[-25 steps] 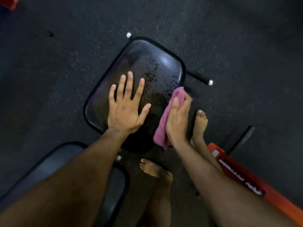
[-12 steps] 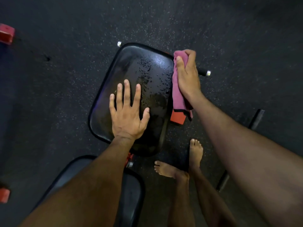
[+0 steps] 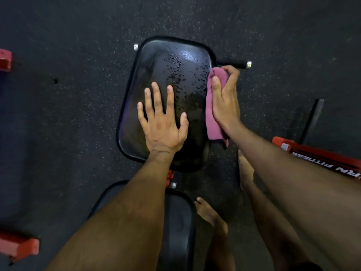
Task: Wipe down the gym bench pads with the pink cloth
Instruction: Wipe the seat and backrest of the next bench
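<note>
Wiping under way, far pad [image 3: 156, 61] beaded with droplets.
Your left hand [image 3: 162, 124] lies flat on it; your right hand [image 3: 224, 100] grips the pink cloth [image 3: 212, 114] at its right edge; near pad [image 3: 177, 222] untouched, I judge.

You see: pad [image 3: 156, 61] glossy black, droplet-speckled | cloth [image 3: 212, 112] pink | floor [image 3: 78, 94] dark, white-flecked | frame [image 3: 312, 153] lower right red, white lettering

floor [image 3: 78, 114]: dark, speckled, rubbery-looking; carries the bench and two bare feet [image 3: 212, 216]
far pad [image 3: 156, 61]: black, glossy, wet with droplets [image 3: 175, 75] near its middle and right
on far pad: left hand [image 3: 163, 124] flat, fingers spread; pink cloth [image 3: 212, 108] at its right edge under the right hand [image 3: 224, 100]
near pad [image 3: 179, 222]: black, partly hidden by the left forearm
red frame [image 3: 316, 155]: right, on the floor, white lettering
</note>
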`<state>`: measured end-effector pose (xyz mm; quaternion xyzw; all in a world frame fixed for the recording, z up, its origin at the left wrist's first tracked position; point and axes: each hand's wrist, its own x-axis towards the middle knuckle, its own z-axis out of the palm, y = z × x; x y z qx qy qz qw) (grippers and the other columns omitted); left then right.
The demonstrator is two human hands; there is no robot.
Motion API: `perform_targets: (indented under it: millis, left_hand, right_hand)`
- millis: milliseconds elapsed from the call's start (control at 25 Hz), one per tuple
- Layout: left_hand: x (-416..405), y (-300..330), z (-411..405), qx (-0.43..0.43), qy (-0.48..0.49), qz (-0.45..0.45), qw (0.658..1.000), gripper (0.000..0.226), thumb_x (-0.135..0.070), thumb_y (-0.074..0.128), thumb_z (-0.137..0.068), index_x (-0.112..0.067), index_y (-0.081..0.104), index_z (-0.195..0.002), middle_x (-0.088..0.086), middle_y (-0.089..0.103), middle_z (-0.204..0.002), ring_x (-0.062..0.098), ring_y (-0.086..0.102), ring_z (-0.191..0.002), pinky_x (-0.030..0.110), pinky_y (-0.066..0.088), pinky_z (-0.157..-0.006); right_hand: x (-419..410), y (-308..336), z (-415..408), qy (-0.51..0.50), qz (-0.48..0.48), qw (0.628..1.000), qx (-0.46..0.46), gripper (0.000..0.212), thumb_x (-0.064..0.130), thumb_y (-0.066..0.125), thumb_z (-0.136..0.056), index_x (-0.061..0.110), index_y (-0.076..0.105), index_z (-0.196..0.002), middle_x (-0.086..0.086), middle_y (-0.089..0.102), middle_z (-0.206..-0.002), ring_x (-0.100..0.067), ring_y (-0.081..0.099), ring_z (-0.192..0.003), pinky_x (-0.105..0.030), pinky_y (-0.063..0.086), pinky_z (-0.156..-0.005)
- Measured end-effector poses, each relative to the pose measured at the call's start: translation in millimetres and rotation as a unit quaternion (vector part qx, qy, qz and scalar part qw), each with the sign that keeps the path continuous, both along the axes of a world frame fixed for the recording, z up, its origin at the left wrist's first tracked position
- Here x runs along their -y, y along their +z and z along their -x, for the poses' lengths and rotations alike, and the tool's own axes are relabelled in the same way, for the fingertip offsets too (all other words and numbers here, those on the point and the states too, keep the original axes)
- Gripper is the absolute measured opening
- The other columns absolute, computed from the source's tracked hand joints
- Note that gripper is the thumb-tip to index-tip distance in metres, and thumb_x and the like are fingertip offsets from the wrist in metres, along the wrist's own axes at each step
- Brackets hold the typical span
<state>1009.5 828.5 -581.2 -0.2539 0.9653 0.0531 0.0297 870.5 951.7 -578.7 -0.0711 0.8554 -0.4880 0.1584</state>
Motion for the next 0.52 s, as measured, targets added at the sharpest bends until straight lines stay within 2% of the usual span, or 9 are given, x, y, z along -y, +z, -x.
perform_targets:
  millis: [80, 160, 240, 280, 360, 440, 520]
  left_hand:
    - [1.7, 0.8, 1.1, -0.002, 0.004, -0.002, 1.000, 0.078, -0.053, 0.037, -0.098, -0.023, 0.016, -0.167, 0.014, 0.007, -0.174, 0.033, 0.008, -0.161, 0.057, 0.010, -0.128]
    - [5.8, 8.9, 4.1, 0.007, -0.003, -0.028, 1.000, 0.081, -0.054, 0.038, -0.097, -0.024, 0.013, -0.168, 0.014, 0.004, -0.175, 0.033, 0.005, -0.161, 0.058, 0.008, -0.128]
    - [13.7, 15.2, -8.9, 0.012, -0.051, -0.058, 0.997, 0.081, -0.054, 0.040, -0.098, -0.023, 0.012, -0.168, 0.015, 0.001, -0.175, 0.032, 0.001, -0.162, 0.059, 0.004, -0.128]
    - [19.0, 15.0, -24.5, 0.007, -0.093, -0.077, 0.993, 0.079, -0.053, 0.040, -0.100, -0.023, 0.013, -0.167, 0.014, 0.001, -0.175, 0.031, -0.001, -0.162, 0.060, 0.003, -0.128]
    - [23.4, 6.3, -61.0, 0.002, -0.157, -0.071, 0.985, 0.073, -0.052, 0.038, -0.105, -0.022, 0.013, -0.167, 0.013, 0.005, -0.175, 0.029, 0.002, -0.162, 0.061, 0.006, -0.128]
    - [25.7, -9.4, -86.8, -0.016, -0.144, -0.019, 0.989, 0.072, -0.053, 0.035, -0.105, -0.021, 0.016, -0.166, 0.013, 0.013, -0.174, 0.029, 0.009, -0.161, 0.060, 0.011, -0.128]
    - [25.4, -19.2, -87.0, -0.036, -0.146, 0.008, 0.989, 0.074, -0.055, 0.034, -0.102, -0.019, 0.019, -0.166, 0.014, 0.018, -0.172, 0.031, 0.016, -0.160, 0.060, 0.013, -0.127]
  right_hand:
    - [-17.6, 0.0, -36.1, 0.037, 0.003, 0.999, -0.006, 0.034, 0.029, 0.043, -0.109, 0.007, 0.039, -0.134, -0.008, 0.049, -0.133, -0.001, 0.049, -0.109, -0.003, 0.042, -0.084]
    - [-52.0, 6.8, -75.3, 0.069, -0.014, 0.995, 0.073, 0.026, 0.035, 0.045, -0.108, 0.015, 0.043, -0.124, 0.002, 0.058, -0.119, -0.002, 0.056, -0.101, -0.017, 0.048, -0.084]
    - [-82.8, 18.3, -94.8, 0.042, -0.009, 0.984, 0.175, 0.022, 0.039, 0.047, -0.107, 0.019, 0.047, -0.114, 0.009, 0.063, -0.105, -0.002, 0.063, -0.092, -0.027, 0.051, -0.077]
    - [-93.2, 23.7, -100.3, 0.008, 0.010, 0.981, 0.195, 0.022, 0.039, 0.048, -0.107, 0.019, 0.049, -0.115, 0.008, 0.065, -0.105, -0.006, 0.067, -0.092, -0.028, 0.054, -0.075]
    - [-93.8, 28.2, -98.6, -0.045, 0.027, 0.983, 0.175, 0.025, 0.041, 0.047, -0.107, 0.020, 0.048, -0.121, 0.003, 0.063, -0.117, -0.012, 0.067, -0.103, -0.030, 0.058, -0.081]
    - [-60.9, 17.0, -91.7, -0.033, 0.025, 0.994, 0.102, 0.031, 0.043, 0.042, -0.108, 0.021, 0.043, -0.129, -0.002, 0.056, -0.130, -0.014, 0.060, -0.115, -0.026, 0.054, -0.091]
    - [-22.3, 6.2, -99.9, -0.057, 0.005, 0.997, 0.058, 0.037, 0.039, 0.038, -0.109, 0.015, 0.042, -0.137, -0.005, 0.050, -0.137, -0.011, 0.052, -0.118, -0.007, 0.041, -0.091]
